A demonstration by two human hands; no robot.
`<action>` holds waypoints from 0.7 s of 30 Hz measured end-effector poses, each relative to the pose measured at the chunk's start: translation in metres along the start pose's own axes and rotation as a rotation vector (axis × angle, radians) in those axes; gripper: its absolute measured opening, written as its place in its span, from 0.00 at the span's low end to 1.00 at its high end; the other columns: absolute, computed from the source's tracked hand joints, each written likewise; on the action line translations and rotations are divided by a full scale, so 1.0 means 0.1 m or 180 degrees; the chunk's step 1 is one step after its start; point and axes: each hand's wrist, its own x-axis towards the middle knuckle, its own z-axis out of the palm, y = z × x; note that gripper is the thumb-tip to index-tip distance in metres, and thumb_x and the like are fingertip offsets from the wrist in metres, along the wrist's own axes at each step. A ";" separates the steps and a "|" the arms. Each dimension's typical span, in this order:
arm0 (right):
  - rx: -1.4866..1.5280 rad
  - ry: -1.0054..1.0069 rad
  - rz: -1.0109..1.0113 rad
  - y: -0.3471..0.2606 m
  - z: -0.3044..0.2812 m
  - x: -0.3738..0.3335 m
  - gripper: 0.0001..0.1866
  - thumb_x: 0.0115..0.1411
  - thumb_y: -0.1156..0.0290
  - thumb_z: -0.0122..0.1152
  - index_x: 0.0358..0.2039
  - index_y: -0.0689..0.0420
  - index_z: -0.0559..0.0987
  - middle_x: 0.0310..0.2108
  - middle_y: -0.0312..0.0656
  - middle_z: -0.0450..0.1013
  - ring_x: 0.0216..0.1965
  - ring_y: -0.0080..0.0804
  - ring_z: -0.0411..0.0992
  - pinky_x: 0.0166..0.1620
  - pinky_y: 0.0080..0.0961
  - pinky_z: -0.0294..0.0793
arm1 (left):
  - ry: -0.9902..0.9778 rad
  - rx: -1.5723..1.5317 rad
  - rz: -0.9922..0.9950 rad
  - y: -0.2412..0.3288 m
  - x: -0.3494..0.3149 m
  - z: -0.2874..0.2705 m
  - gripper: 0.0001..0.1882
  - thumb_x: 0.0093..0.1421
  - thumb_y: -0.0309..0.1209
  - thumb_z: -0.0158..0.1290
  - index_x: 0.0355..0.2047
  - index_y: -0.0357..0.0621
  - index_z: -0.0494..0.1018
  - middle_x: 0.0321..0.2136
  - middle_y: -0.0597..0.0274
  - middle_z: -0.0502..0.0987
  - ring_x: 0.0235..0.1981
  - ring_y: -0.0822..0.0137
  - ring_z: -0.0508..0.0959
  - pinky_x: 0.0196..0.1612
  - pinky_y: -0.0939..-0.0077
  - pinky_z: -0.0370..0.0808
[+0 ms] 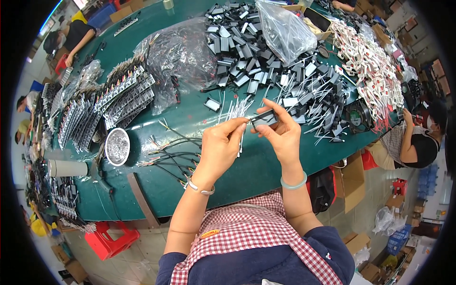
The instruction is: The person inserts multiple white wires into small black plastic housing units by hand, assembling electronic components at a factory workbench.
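My right hand (pixel 286 137) grips a small black rectangular plastic case (pixel 265 119) between thumb and fingers, above the near part of the table. Close beside it, my left hand (pixel 219 145) is pinched at the near end of the case. What its fingertips hold is too small to make out. Beyond both hands lies a bundle of thin white strips (pixel 232 110). Left of my left hand, several black cables (pixel 178 154) with bare coloured wire ends rest on the green table (pixel 190 116). A loose black case (pixel 212 104) lies farther off.
A large pile of black cases (pixel 242 52) fills the far middle, partly under a clear plastic bag (pixel 287 35). White parts with red wires (pixel 368 71) are heaped right. Left are stacked circuit strips (pixel 126 97), a white bowl (pixel 117 147) and a soldering iron (pixel 97 168). Co-workers sit around.
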 end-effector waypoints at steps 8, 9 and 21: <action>-0.0120 -0.0503 0.0105 0.04 -0.02 0.02 0.29 0.51 0.80 0.68 0.55 0.61 0.70 0.49 0.43 0.69 0.39 0.24 0.73 0.37 0.18 0.74 | -0.0812 -0.1476 -0.1223 -0.01 0.07 -0.09 0.13 0.60 0.31 0.57 0.39 0.33 0.74 0.21 0.64 0.77 0.14 0.81 0.69 0.16 0.88 0.63; -0.0124 -0.0493 0.0095 0.09 -0.02 0.02 0.29 0.51 0.80 0.68 0.55 0.61 0.70 0.49 0.43 0.69 0.39 0.24 0.73 0.37 0.18 0.74 | -0.0695 -0.1526 -0.1255 -0.02 0.06 -0.07 0.12 0.60 0.31 0.57 0.37 0.33 0.74 0.21 0.63 0.77 0.15 0.81 0.70 0.15 0.88 0.64; -0.0197 0.0349 -0.0132 0.26 0.00 -0.02 0.03 0.54 0.79 0.63 0.26 0.64 0.77 0.57 0.47 0.63 0.55 0.35 0.65 0.46 0.26 0.73 | -0.0629 -0.1183 -0.1253 -0.03 0.11 0.14 0.12 0.59 0.30 0.59 0.31 0.34 0.69 0.19 0.61 0.76 0.16 0.77 0.74 0.16 0.84 0.70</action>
